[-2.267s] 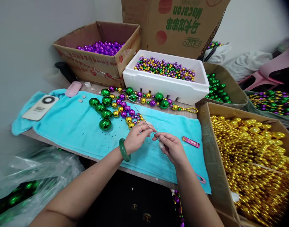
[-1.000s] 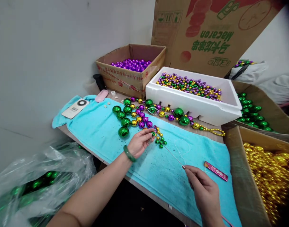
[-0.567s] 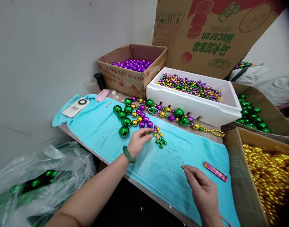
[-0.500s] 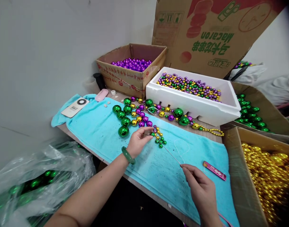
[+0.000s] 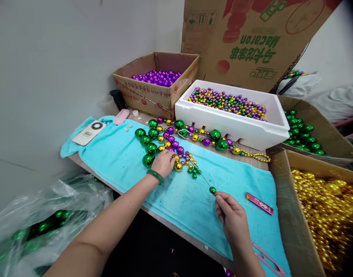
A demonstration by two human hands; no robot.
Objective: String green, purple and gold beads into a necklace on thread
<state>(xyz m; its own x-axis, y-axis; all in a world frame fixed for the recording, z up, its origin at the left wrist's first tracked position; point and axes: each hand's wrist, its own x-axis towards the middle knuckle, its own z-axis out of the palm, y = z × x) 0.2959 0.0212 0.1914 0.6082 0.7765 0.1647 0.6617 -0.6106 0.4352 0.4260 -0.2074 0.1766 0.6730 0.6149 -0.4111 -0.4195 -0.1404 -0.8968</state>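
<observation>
My right hand (image 5: 230, 211) pinches the near end of a long thin needle (image 5: 204, 177), which slants up and left over the towel. A green bead (image 5: 212, 190) sits on the needle close to my fingertips. Thin clear thread (image 5: 220, 175) loops on the towel beside it. My left hand (image 5: 163, 164), with a green bangle at the wrist, is closed at a gold bead (image 5: 175, 157); the fingertips are partly hidden. Another gold bead (image 5: 178, 166) lies against that hand. Around it are large green beads (image 5: 149, 160), purple beads (image 5: 180, 150) and small green beads (image 5: 194, 176).
A blue towel (image 5: 115, 154) covers the table. Finished-looking bead strings (image 5: 221, 144) lie before a white foam box (image 5: 231, 127) of mixed beads. Cardboard boxes hold purple beads (image 5: 157, 78), green beads (image 5: 303, 134) and gold beads (image 5: 326, 215). Pink thread snips (image 5: 268, 259) lie at front right.
My left hand has left the needle tip and moved left to the gold beads. A green bead is now on the needle near my right hand. The camera view has shifted slightly.
</observation>
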